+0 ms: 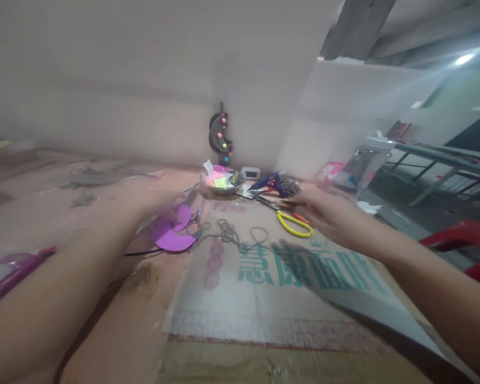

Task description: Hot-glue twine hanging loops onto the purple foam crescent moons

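The left forearm (80, 261) and right forearm (416, 272) are bare, extended forward and converging. The left grip (164, 205) is motion-blurred; the right grip (318, 205) points inward.

I can't tell from here if the blurry left hand (166, 204) grips that flat purple crescent (171, 238), or what the smeared right hand (317, 205) touches. Shiny magenta plastic thing (18, 272) left of the left hand's fingers: cropped lol.

You, bare-armed
Your left forearm (84, 261) and right forearm (408, 261) are broad at the near end, narrowing toward the far end; blur softens your bare left hand (164, 206) and bare right hand (310, 205).
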`<state>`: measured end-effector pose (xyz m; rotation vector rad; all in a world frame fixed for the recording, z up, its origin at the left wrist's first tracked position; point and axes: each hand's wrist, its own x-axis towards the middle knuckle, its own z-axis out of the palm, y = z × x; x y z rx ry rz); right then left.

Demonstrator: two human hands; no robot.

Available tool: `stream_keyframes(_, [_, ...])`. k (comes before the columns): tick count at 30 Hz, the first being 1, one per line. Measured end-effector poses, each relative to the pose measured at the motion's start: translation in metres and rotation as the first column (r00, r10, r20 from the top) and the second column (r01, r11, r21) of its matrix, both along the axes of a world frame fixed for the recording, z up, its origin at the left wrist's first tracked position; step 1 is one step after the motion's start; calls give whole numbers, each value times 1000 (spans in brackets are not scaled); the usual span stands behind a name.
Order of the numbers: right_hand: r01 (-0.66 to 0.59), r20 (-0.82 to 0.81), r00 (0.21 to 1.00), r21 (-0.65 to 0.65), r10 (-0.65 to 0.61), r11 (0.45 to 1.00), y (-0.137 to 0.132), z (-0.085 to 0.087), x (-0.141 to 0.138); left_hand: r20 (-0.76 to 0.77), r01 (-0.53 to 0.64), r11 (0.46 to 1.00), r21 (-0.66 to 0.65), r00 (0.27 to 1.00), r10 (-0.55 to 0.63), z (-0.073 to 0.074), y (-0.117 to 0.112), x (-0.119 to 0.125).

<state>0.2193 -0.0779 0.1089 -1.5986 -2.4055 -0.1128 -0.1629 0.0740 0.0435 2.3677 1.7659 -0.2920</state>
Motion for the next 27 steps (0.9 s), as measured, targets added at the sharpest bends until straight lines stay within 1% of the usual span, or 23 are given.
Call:
stream_keyframes(2, [-69,42,997,-38,70,997,36,-20,-13,10,0,1000,13,1000,0,1,-1,2])
stream_keyframes(3, [-75,35,996,-58,78,995,53,-28,-21,10,1,1000,11,1000,-1,1,-2,2])
stream_keyframes(5, [-95,3,995,-115,95,989,85,-39,-37,0,-5,1000,-2,1000,5,3,-3,2])
stream_keyframes(7, [-96,-4,995,-83,96,992,115,-41,-55,-7,-14,1000,-20,1000,14,5,-3,0])
stream_keyframes(10, [-19,-12,1000,-45,18,999,153,-36,-81,36,6,999,-38,999,-5,8,-3,-4])
stream_keyframes(12, [42,-33,999,-25,-43,999,173,-34,-95,64,34,998,-52,997,-30,8,-3,-6])
stream_keyframes(14, [77,-63,995,-9,-78,997,182,-34,-102,49,58,995,-85,997,-54,7,-4,-5])
stream_keyframes(15, [80,-81,994,5,-80,997,183,-35,-103,29,62,993,-103,998,-60,6,-4,-3])
stream_keyframes(17, [67,-113,992,49,-62,997,174,-37,-98,-13,52,990,-131,998,-54,3,-4,0])
stream_keyframes(20, [-6,-169,985,122,27,992,145,-43,-82,-27,0,990,-140,1000,-4,6,-5,6])
stream_keyframes(21, [-60,-222,971,142,90,988,132,-45,-75,-15,-7,990,-140,1000,5,10,-7,7])
stream_keyframes(22, [-87,-280,952,147,126,985,119,-48,-69,2,-6,991,-134,1000,7,15,-10,9])
stream_keyframes(23, [-109,-321,936,124,144,986,107,-50,-64,35,10,993,-116,999,-6,23,-15,10])
stream_keyframes(25, [-134,-364,919,73,152,988,83,-51,-57,135,23,1000,21,990,-26,42,-29,16])
stream_keyframes(27, [-112,-381,917,33,117,993,64,-47,-55,271,15,987,161,961,-59,63,-48,28])
